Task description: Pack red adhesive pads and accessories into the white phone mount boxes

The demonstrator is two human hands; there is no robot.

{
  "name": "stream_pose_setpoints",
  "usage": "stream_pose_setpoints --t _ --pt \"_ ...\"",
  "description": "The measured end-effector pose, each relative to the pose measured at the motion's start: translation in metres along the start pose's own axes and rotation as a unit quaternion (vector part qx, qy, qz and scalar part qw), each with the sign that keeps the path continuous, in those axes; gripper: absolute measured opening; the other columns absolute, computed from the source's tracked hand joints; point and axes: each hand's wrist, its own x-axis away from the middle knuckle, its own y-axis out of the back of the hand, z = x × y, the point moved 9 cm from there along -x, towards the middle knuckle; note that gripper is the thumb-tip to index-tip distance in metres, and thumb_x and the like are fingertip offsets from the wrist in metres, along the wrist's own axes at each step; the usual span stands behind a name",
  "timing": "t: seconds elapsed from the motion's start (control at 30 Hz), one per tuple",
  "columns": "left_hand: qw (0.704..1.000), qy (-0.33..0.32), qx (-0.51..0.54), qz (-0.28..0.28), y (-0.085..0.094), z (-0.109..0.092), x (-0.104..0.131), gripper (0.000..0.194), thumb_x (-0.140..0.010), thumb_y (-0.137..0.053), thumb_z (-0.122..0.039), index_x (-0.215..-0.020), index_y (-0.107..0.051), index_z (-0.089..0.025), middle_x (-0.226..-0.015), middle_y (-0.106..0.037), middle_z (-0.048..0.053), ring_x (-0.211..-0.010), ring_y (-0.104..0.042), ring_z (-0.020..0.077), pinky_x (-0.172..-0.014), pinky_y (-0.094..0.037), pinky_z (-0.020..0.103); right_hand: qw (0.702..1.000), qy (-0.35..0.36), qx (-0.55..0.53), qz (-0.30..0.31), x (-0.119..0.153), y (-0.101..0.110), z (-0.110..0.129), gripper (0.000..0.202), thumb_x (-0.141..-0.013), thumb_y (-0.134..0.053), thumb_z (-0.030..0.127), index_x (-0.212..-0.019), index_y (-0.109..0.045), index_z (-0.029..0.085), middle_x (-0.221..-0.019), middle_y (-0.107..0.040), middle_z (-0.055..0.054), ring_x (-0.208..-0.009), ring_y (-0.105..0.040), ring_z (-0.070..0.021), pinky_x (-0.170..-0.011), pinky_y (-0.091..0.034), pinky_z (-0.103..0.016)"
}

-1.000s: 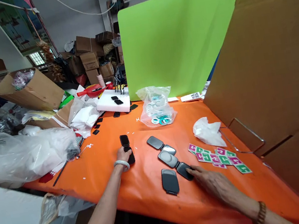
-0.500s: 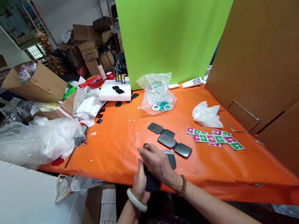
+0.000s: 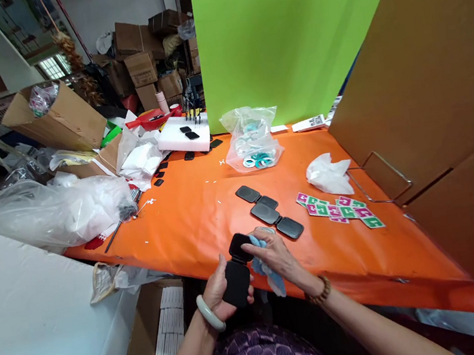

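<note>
My left hand (image 3: 218,293), with a pale bangle at its wrist, is wrapped round the lower half of an unfolded black compact case (image 3: 236,283). My right hand (image 3: 277,255) is closed on a light blue cloth (image 3: 267,270), and its fingertips touch the case's upper half. Just beyond my hands, more dark hinged cases (image 3: 289,227) lie unfolded on the orange table cover (image 3: 181,223). One of them is partly hidden behind my right hand. Pink and green printed cards (image 3: 347,212) lie spread to the right.
A clear bag with teal and white rings (image 3: 253,141) stands at the back before a green board (image 3: 285,30). Crumpled white plastic (image 3: 330,175) and a wire stand (image 3: 409,182) are at the right. Bulky plastic bags (image 3: 56,214) fill the left, beside a white foam block (image 3: 182,136).
My right hand has moved right, away from my left, and the blue cloth now shows in it. The black case in my left hand now shows unfolded. The view has shifted slightly.
</note>
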Motion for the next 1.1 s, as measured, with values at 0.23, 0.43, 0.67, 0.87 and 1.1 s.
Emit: stream_pose_setpoints --t 0.23,0.43,0.67,0.87,1.1 --pt "0.99 -0.017 0.117 -0.077 0.013 -0.003 -0.001 0.042 -0.094 -0.035 -0.048 -0.083 -0.06 -0.016 -0.068 -0.063 0.004 -0.057 -0.058 0.014 -0.058 -0.046 0.027 0.963 0.205 0.165 0.058 0.059 -0.034 0.036 0.027 -0.094 -0.045 0.024 -0.117 -0.058 0.021 -0.102 -0.064 -0.01 -0.086 -0.064 -0.0181 -0.073 -0.054 -0.029" --pt "0.982 -0.036 0.139 -0.119 0.011 -0.002 0.001 0.051 -0.095 -0.028 -0.048 -0.069 -0.058 -0.015 -0.058 -0.059 0.004 -0.057 -0.06 0.0159 -0.061 -0.049 0.029 0.913 0.242 0.319 0.083 0.094 -0.062 0.02 0.043 -0.09 -0.04 0.01 -0.132 -0.047 0.014 -0.109 -0.063 -0.018 -0.095 -0.064 -0.0251 -0.072 -0.058 -0.036" --pt "0.987 -0.026 0.098 -0.126 0.014 0.002 -0.001 0.013 -0.087 -0.047 -0.02 -0.078 -0.056 -0.015 -0.067 -0.065 0.004 -0.058 -0.063 0.0126 -0.06 -0.049 0.023 0.934 0.206 0.263 0.127 0.093 -0.063 0.026 0.034 -0.091 -0.041 0.014 -0.122 -0.055 0.015 -0.1 -0.063 -0.014 -0.087 -0.063 -0.0219 -0.07 -0.057 -0.033" --pt "0.992 -0.107 -0.015 -0.068 0.007 -0.035 -0.006 0.025 -0.081 -0.06 -0.017 -0.105 -0.053 -0.016 -0.09 -0.069 0.006 -0.077 -0.069 0.0178 -0.074 -0.053 0.031 0.999 0.018 -0.03 0.026 0.064 -0.015 -0.001 0.025 -0.091 -0.052 0.037 -0.097 -0.067 0.019 -0.088 -0.068 -0.007 -0.085 -0.064 -0.0191 -0.079 -0.053 -0.033" --pt "0.953 0.002 -0.301 0.026 -0.018 -0.019 -0.009 0.061 -0.061 -0.082 -0.038 -0.109 -0.054 -0.012 -0.076 -0.065 0.003 -0.059 -0.065 0.0172 -0.059 -0.051 0.03 0.965 -0.203 -0.159 0.054 0.055 0.005 -0.045 0.039 -0.066 -0.075 0.046 -0.091 -0.067 0.017 -0.083 -0.067 -0.003 -0.073 -0.061 -0.0165 -0.066 -0.047 -0.027"
